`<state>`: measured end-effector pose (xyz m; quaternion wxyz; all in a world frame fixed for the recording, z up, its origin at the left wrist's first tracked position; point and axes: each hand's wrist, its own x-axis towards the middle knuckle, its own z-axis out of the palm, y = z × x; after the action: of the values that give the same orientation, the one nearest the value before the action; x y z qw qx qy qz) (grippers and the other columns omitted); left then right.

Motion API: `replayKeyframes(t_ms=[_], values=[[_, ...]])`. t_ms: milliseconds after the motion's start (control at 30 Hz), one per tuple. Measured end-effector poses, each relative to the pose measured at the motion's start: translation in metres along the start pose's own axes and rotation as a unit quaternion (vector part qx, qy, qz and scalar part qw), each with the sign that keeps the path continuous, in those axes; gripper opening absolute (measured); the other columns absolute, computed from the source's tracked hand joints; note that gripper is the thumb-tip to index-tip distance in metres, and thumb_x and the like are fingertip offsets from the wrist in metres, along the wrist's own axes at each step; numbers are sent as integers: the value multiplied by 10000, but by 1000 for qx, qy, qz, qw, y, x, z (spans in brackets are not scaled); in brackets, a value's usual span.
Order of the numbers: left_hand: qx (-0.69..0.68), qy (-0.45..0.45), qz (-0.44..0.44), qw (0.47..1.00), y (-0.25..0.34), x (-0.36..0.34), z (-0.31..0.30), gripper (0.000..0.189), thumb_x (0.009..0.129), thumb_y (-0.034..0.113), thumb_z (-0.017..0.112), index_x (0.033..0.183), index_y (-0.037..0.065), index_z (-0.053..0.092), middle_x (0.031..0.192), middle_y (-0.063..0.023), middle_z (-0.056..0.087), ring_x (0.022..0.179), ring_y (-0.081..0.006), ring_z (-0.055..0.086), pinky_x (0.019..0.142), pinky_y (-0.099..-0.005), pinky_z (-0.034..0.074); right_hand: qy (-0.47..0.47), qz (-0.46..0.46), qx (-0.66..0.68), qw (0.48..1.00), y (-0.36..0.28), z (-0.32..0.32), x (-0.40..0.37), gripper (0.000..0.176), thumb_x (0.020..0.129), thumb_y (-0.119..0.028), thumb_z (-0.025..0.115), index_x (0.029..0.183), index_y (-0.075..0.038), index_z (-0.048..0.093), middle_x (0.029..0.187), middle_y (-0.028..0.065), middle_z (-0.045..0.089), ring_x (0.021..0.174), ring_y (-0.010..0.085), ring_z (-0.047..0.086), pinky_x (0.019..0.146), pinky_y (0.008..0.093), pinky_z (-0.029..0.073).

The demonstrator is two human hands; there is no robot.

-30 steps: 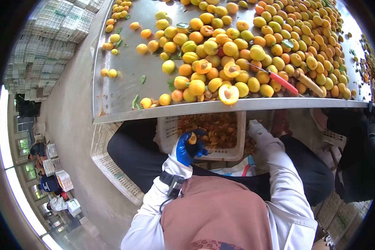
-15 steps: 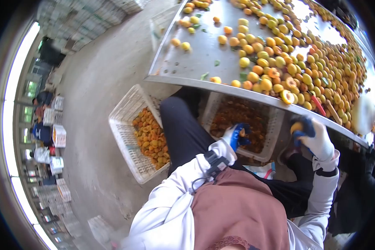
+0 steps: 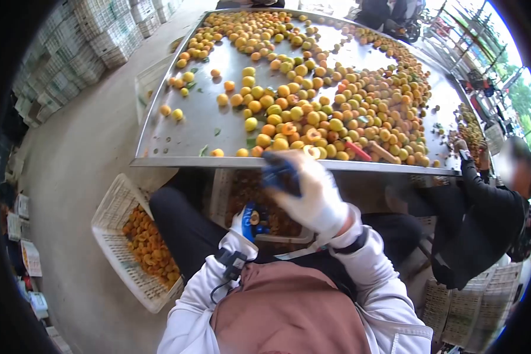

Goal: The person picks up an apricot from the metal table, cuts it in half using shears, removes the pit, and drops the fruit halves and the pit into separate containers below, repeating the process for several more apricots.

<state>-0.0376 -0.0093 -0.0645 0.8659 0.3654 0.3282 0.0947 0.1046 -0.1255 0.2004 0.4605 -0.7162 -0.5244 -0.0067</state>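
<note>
My left hand (image 3: 246, 224), in a white glove with blue palm and fingers, is closed around an apricot half (image 3: 255, 218) with its cut face showing. It is above a white crate (image 3: 218, 197) of dark orange-brown pieces under the table edge. My right hand (image 3: 307, 192), gloved the same way, is raised in front of the steel table's near edge. Motion smears its curled blue fingers, and I cannot make out what they hold. Cut apricots (image 3: 311, 152) lie among whole apricots (image 3: 336, 125) just beyond that hand.
Apricots spread over the steel table (image 3: 180, 141). A red-handled tool (image 3: 358, 151) and a brown-handled tool (image 3: 383, 152) lie near its front edge. A white crate (image 3: 109, 236) of apricot halves stands on the floor at left. Another person in dark clothes (image 3: 478, 206) sits at right.
The view has turned to the right. My right hand has moved from the right, where it had an apricot, to the left, up to the table edge. My left hand still holds apricot.
</note>
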Motion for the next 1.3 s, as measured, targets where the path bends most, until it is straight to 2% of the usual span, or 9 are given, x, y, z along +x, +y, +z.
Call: replayKeyframes(t_ms=[300,567,800,900,967,1000,1067,1233,1300], values=[[9,-18,-69,997,11,-10,18,419,1021,452,532,1117,65,662,994,-96,695,869,-241,677,673,-427,556,77,273,-281,917,176,-134,-51,273,863,-231,736,1057,-44,690,1011,161,715,963,351,685,845,427,533],[0,-67,-22,998,17,-19,17,450,1024,439,542,1158,28,669,1081,-132,712,915,-270,690,721,-461,600,-95,312,-521,789,222,-135,-47,414,784,-256,787,1157,-114,679,1078,147,702,1031,331,673,878,439,532],[-136,-179,-51,973,46,-17,37,434,1038,435,518,1234,67,638,1170,-98,694,1058,-217,667,712,-404,592,11,259,-544,798,269,-144,-50,331,785,-222,754,1072,-78,671,1032,171,677,984,348,659,826,469,530],[-128,-151,-67,978,72,-31,66,507,1053,485,454,1218,49,653,929,-62,685,639,-135,598,668,-338,544,207,99,-329,916,212,-143,-44,207,919,-101,677,1112,-29,648,968,184,679,862,313,657,754,425,518],[-118,-153,-40,980,76,-30,71,528,1059,498,427,1211,46,652,844,-60,671,548,-126,554,601,-317,529,179,239,-16,954,122,-134,-37,161,1005,-114,579,1103,1,634,896,107,673,743,179,667,746,305,535],[-108,-153,-27,982,77,-29,75,535,1061,503,416,1208,46,652,820,-60,667,527,-125,544,577,-311,523,182,185,99,961,114,-118,-45,178,1029,-145,547,1111,-4,619,875,85,661,669,168,652,701,279,532],[-91,-133,-12,987,77,-26,81,549,1061,518,402,1176,47,659,794,-57,659,517,-129,542,553,-306,519,50,317,363,875,67,-88,-68,247,1037,-225,541,1193,-40,586,874,57,641,702,148,636,643,290,538],[-26,-32,63,997,79,-29,100,564,1048,546,417,1036,41,670,807,-82,669,632,-192,642,618,-337,564,-104,437,486,750,44,24,-118,218,1028,-180,545,1204,-52,557,911,27,602,790,107,596,699,266,519],[-72,-29,72,994,79,-32,98,577,1037,566,429,988,47,676,860,-115,710,766,-250,709,704,-377,601,-134,414,452,779,61,57,-130,246,1024,-179,555,1203,-12,572,921,31,634,807,126,585,724,291,498]])
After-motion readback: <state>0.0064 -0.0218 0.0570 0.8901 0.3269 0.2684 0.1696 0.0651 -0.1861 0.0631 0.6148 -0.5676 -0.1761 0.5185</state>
